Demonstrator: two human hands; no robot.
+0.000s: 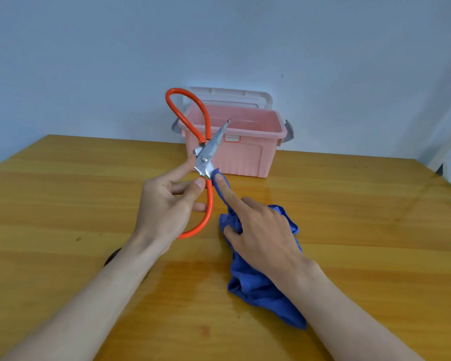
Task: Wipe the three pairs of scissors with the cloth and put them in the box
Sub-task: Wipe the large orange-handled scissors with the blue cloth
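Orange-handled scissors [205, 162] held upright, blades seemingly closed; crumpled blue cloth [261, 280] touches them; pink box [245, 155] open behind.

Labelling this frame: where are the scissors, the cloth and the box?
scissors [208, 151]: head view, on the metal blades.
cloth [261, 290]: head view, its bunched lower part.
box [248, 157]: head view, front wall.

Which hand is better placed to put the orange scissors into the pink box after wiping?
Left. The left hand already grips the orange scissors in front of the open pink box; the right hand holds the blue cloth.
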